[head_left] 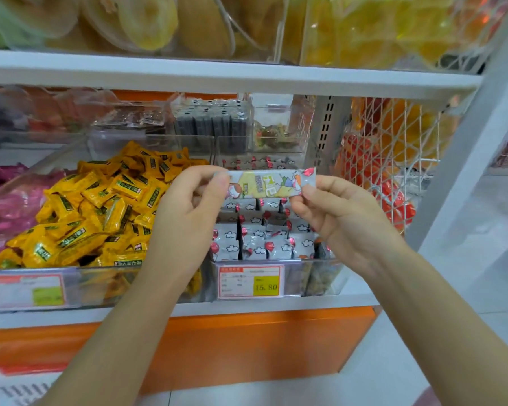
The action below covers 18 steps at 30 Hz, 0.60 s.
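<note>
A small snack bar in a grey and yellow cartoon wrapper is held level in front of a shop shelf. My left hand pinches its left end between thumb and fingers. My right hand pinches its right end. Right below it is a clear bin filled with several matching grey wrapped bars, standing in rows.
Left of that bin lies a heap of yellow wrapped candies in another clear bin, with pink packets further left. A price tag reads 15.80. A white shelf board runs above. Net bags of orange sweets hang at the right.
</note>
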Each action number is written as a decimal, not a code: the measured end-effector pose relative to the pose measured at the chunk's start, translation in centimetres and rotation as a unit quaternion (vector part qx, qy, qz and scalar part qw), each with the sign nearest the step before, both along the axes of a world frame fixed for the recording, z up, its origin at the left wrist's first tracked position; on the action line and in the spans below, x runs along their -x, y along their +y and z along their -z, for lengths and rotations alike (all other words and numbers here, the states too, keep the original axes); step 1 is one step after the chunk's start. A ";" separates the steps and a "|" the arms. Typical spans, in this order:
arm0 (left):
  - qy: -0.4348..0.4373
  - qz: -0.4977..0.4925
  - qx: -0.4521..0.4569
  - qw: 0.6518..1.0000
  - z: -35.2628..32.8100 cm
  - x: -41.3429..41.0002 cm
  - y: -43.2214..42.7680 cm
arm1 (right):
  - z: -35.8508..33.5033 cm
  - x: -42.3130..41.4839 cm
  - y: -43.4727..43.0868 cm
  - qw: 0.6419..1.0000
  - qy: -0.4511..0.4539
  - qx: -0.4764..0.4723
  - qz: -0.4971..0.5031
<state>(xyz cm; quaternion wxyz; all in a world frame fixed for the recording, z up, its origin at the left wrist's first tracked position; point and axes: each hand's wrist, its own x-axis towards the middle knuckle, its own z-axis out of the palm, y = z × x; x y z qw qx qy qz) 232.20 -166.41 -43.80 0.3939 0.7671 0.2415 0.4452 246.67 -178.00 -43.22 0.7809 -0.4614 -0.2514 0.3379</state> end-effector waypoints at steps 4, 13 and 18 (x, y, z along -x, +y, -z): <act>-0.016 -0.018 0.032 0.999 0.3 0.0 0.6 | 0.3 0.2 0.5 1.000 0.009 -0.005 -0.019; -0.041 -0.004 0.128 0.991 0.3 0.7 1.2 | 0.4 0.7 0.8 1.000 -0.005 -0.008 -0.015; 0.000 0.066 0.156 0.986 0.0 1.0 1.6 | 0.5 0.5 0.9 1.000 -0.028 -0.001 0.007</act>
